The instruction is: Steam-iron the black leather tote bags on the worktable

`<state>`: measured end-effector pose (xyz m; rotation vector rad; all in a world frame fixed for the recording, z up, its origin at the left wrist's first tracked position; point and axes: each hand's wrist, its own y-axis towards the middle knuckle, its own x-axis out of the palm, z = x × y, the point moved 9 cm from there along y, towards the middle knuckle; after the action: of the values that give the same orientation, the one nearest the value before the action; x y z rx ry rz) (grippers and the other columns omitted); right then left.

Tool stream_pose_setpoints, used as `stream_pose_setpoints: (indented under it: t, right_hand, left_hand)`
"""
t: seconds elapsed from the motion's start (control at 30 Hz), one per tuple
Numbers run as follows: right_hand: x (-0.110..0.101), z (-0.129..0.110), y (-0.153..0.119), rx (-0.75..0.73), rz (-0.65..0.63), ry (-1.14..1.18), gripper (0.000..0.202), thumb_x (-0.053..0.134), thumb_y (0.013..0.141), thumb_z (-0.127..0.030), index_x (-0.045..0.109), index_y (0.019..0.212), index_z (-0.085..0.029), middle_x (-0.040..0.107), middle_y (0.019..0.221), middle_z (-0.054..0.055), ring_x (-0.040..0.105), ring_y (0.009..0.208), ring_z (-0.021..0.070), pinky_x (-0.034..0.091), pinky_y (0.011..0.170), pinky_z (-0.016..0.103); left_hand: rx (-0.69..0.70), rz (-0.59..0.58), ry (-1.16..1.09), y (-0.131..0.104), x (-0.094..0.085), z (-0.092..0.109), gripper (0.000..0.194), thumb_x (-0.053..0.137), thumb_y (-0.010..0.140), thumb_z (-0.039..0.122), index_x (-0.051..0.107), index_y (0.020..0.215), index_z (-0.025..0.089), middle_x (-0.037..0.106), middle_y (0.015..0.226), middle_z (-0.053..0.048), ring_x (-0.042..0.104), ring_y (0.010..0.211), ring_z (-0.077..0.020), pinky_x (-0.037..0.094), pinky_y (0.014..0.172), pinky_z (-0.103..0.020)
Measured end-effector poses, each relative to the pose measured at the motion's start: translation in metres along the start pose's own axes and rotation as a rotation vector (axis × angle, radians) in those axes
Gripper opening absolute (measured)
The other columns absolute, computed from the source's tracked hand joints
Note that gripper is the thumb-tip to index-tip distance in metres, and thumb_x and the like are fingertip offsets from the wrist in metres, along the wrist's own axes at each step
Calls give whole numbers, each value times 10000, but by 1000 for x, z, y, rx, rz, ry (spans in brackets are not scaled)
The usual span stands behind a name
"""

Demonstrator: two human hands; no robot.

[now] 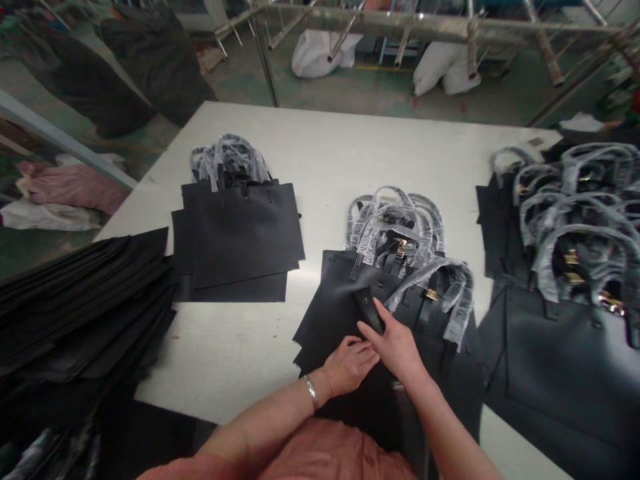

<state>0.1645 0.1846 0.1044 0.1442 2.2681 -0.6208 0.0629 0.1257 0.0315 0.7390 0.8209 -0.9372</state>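
Note:
My left hand (350, 364), with a silver bracelet on its wrist, is closed in a pinch. Its fingertips meet my right hand, and what they hold is hidden. Between the thumb and fingers of my right hand (396, 341) is a narrow black leather-like piece (370, 311), which points up and away from me. Both hands are over a stack of flat black bag panels (334, 300) at the near edge of the table. Plastic-wrapped handles (387, 223) with gold-coloured buckles (401, 247) lie along the far side of this stack.
A second stack of black panels (247, 233) with wrapped handles lies left on the white table (310, 153). More black bag pieces (565, 353) with handles crowd the right side. Black sheets (80, 307) fan out at left. A metal rack (435, 25) stands beyond the table.

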Motion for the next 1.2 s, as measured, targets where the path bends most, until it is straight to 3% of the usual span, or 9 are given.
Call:
stream_pose_setpoints:
  t: [0.1,0.2,0.27,0.33,0.5,0.63,0.83,1.03,1.2]
  right_hand:
    - [-25,10,-6,62,75,49,695,606,844,-468,412,1456,-200,750,801,47,729,793,274,545,756,347]
    - [-30,28,-26,119,1,127,675,611,835,-474,429,1443,-243,640,518,-63,677,506,218,548,606,302]
    - [-23,38,-40,117,-50,140,674,601,836,-470,430,1443,-231,661,549,-57,676,496,216,550,579,299]
    - [-14,43,-50,87,-55,120,675,596,833,-457,437,1440,-206,727,688,-10,721,621,242,566,620,314]
    - [3,42,-59,-9,6,64,641,590,841,-399,446,1430,-192,729,1100,76,685,1029,299,560,838,364]
    - [5,40,-59,-19,13,45,653,605,835,-375,439,1430,-163,740,1050,92,694,1006,296,554,861,374]
    - [7,47,-59,9,13,14,657,622,844,-331,421,1436,-131,710,1127,140,686,1015,306,533,878,394]
    - [14,53,-59,13,0,-13,638,609,864,-355,419,1441,-157,721,1087,137,696,970,311,536,842,403]
    - [11,55,-58,50,-15,-19,619,608,867,-349,434,1435,-176,730,1067,123,694,989,316,540,824,381]
  left_hand:
    - [-102,133,-155,2,-20,-11,307,455,929,118,525,1223,169,578,1209,-99,528,1129,-205,441,981,-400]
    - [-446,348,-390,2,-40,-51,240,428,950,150,523,1169,175,539,1143,-94,583,962,-164,530,846,-317]
    - [-650,398,-435,4,-45,-74,187,434,948,161,537,1104,171,524,1065,-75,587,830,-140,549,737,-280]
    - [-736,327,-356,15,-47,-87,140,461,930,138,565,1021,165,530,999,-60,578,812,-147,542,747,-287]
    - [-767,157,-193,40,-53,-96,138,492,885,81,597,829,150,548,860,-66,566,815,-186,506,827,-349]
    - [-822,78,-121,48,-51,-97,223,423,870,17,589,770,127,549,808,-92,584,765,-200,505,785,-359]
    - [-852,2,-79,56,-44,-94,290,442,718,-123,580,895,60,569,951,-166,631,806,-239,518,784,-389]
    - [-882,109,-176,48,-47,-104,281,454,679,-135,528,803,106,573,877,-124,631,860,-240,516,844,-411]
    - [-960,288,-368,22,-43,-106,187,299,917,52,447,875,158,507,730,-8,611,626,-130,539,604,-266]
